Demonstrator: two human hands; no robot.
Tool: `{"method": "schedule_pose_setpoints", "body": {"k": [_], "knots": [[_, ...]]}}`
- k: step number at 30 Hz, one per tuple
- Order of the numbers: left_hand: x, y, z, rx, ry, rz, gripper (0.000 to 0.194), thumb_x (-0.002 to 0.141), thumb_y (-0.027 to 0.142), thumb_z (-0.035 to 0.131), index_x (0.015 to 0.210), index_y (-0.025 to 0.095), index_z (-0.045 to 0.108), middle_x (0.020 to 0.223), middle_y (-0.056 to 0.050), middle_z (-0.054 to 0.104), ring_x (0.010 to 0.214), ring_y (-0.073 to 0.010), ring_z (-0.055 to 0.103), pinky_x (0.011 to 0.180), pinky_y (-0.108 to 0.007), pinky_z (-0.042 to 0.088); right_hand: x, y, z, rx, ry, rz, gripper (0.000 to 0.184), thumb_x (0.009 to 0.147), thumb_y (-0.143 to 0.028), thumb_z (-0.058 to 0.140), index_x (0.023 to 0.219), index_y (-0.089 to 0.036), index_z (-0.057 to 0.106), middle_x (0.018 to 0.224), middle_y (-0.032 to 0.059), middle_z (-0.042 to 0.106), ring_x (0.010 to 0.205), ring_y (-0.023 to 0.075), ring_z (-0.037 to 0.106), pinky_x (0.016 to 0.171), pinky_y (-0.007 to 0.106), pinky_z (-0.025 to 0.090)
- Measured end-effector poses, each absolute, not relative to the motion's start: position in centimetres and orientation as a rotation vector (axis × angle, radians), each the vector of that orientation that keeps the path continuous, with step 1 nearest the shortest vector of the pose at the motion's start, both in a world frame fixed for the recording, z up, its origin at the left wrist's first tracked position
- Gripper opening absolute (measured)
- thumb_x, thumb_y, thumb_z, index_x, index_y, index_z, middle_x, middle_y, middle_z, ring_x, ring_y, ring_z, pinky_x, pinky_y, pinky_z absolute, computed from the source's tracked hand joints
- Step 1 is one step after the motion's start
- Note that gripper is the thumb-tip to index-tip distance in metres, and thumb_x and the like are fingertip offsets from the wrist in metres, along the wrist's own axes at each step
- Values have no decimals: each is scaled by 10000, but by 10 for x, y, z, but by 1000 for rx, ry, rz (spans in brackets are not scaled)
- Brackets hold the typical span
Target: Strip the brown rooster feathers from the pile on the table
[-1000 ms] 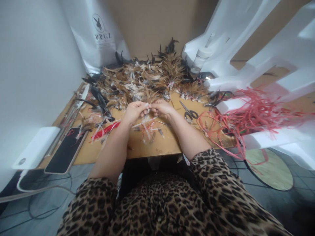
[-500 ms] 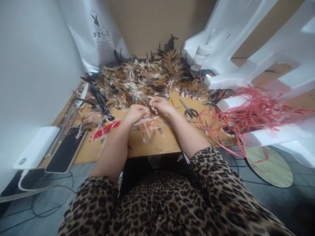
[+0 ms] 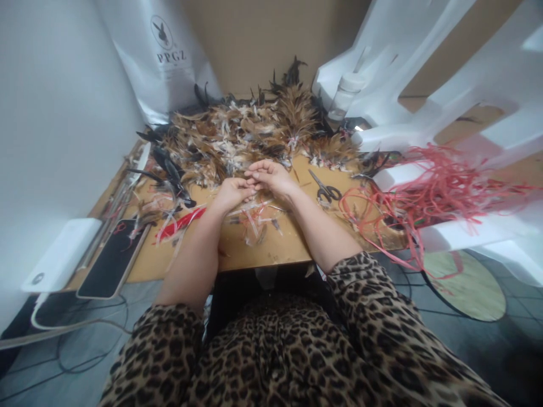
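Observation:
My left hand (image 3: 235,192) and my right hand (image 3: 270,176) meet at the near edge of a heap of brown and white feathers (image 3: 237,135). The left fingers are pinched together; whatever is between them is too small to make out. Right-hand fingers curl over the left fingertips, and their tips are partly hidden there, so I cannot tell what they hold. Just below the hands lie clear and pink strip scraps (image 3: 254,220). Dark-handled scissors (image 3: 326,187) rest to the right of my right hand. A red strip bundle (image 3: 180,222) lies left of my left wrist.
A tangle of pink ribbon strips (image 3: 449,192) hangs over white foam pieces (image 3: 449,232) at right. On the left are a phone (image 3: 112,260) and a white power bank (image 3: 63,254) with a cable. A lidded bottle (image 3: 345,96) stands at the back right.
My hands have come together: the right one has shifted left, its fingers now overlapping the left fingertips. The feathers, scissors and strips stay where they were.

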State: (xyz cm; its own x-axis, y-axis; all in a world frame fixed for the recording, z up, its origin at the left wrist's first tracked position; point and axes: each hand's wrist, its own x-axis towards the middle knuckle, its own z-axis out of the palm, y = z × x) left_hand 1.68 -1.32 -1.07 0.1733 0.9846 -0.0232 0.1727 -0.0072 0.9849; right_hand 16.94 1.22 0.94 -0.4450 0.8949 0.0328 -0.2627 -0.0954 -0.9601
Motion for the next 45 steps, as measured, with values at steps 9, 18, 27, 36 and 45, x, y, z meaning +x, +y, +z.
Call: {"method": "schedule_pose_setpoints", "body": {"k": [9,18,27,36,45], "knots": [[7,-12,-11,1300,1117,1057,275,580,288,760,725,100,621,614,-43,648,544,-103,591,564,-224,464,184,21,5,-842,-1724,1397,237,653,-120,611,888,-115,644,816,16,682,695,97,585,727,263,490],[7,-14,-6,1344,1096,996,243,591,273,754,712,102,629,632,-51,655,553,-101,594,591,-232,478,186,20,5,-882,-2028,1240,208,686,-155,586,865,-119,686,775,16,694,674,96,577,682,214,444],[7,-15,-5,1352,1115,981,239,600,275,752,712,100,634,617,-53,652,540,-99,590,577,-228,479,182,18,5,-939,-2102,923,166,733,-205,537,753,-107,670,703,24,649,651,100,537,647,210,387],[7,-15,-4,1172,1096,997,244,558,223,778,701,93,630,631,-64,663,558,-101,612,555,-200,484,181,14,9,-954,-2168,776,138,726,-164,489,701,-116,617,692,14,593,650,99,494,655,214,364],[1,-11,-9,794,1043,997,165,595,77,735,704,91,612,654,-72,668,610,-103,636,606,-184,506,184,15,13,-697,-2208,869,132,759,-230,524,664,-155,577,754,27,576,785,134,511,807,268,398]]}}
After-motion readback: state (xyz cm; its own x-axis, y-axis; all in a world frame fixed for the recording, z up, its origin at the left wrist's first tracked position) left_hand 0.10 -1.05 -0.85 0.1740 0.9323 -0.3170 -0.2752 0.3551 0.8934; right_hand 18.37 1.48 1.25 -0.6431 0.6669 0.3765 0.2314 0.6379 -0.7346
